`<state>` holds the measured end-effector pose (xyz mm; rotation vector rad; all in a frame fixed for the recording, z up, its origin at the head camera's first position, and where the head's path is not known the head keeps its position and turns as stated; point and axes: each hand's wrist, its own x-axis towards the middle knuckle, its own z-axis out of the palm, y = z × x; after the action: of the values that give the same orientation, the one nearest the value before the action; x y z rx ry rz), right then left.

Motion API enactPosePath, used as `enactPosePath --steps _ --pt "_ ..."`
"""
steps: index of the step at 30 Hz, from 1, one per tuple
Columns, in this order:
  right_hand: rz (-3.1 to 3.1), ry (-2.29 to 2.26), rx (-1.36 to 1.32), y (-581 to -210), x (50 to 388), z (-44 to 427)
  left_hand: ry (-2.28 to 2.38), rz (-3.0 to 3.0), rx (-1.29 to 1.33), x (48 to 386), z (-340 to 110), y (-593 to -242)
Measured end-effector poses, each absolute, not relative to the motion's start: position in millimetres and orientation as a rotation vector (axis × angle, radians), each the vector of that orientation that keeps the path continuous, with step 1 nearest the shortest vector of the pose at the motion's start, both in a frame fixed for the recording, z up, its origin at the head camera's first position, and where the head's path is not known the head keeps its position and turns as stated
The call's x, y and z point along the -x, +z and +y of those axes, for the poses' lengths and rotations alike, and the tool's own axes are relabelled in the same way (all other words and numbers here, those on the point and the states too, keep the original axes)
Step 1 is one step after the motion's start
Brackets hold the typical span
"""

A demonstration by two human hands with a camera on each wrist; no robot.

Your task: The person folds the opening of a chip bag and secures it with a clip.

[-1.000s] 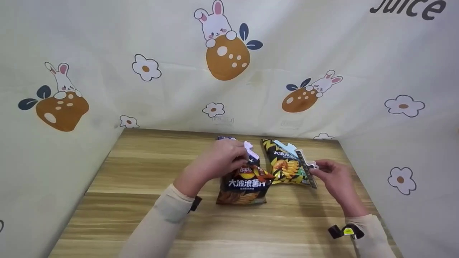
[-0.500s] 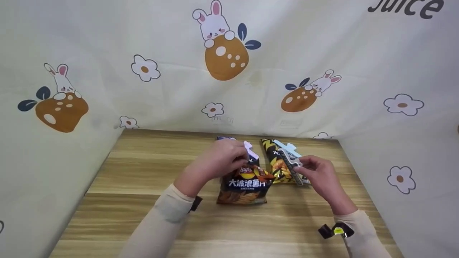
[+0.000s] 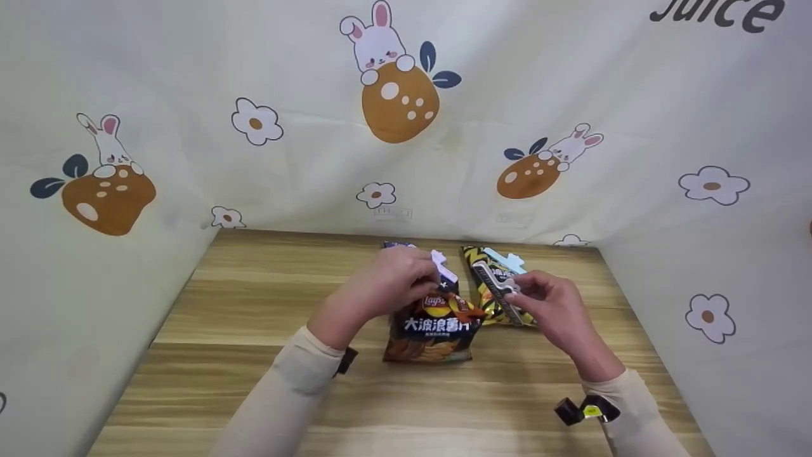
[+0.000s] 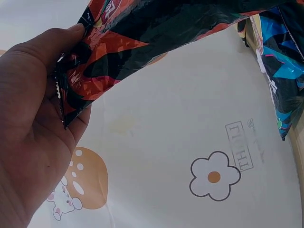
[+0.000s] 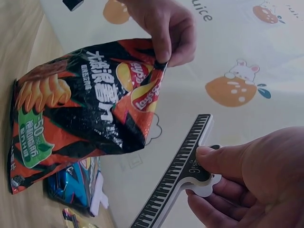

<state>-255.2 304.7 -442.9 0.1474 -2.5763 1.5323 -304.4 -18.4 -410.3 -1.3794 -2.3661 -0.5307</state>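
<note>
My left hand (image 3: 390,279) pinches the top corner of a red-and-black Lay's chip bag (image 3: 431,339). This bag stands upright on the table, its top edge folded slantwise, as the right wrist view (image 5: 95,95) shows. My right hand (image 3: 561,311) holds a long bag clip (image 5: 178,171) with a piano-key pattern by its handles, thumb on one side and fingers on the other. The clip is to the right of the bag and apart from it. Whether the clip's jaws are parted I cannot tell.
Behind the red bag lies a blue chip bag (image 5: 73,185) with a lilac clip (image 3: 445,266), partly hidden by my left hand. A yellow-and-black chip bag (image 3: 472,255) with a light blue clip (image 3: 507,260) lies to the right. A printed cloth (image 3: 304,171) encloses the wooden table (image 3: 254,304).
My right hand has moved left with the piano-key clip, from the right side of the yellow-and-black bag to over it, nearer the red bag. The left hand and red bag have stayed put.
</note>
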Motion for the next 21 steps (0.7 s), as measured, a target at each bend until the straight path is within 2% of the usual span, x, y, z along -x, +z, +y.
enactPosePath --steps 21 --pt "-2.549 1.422 -0.308 -432 240 288 -0.525 -2.38 1.372 304 -18 -410"
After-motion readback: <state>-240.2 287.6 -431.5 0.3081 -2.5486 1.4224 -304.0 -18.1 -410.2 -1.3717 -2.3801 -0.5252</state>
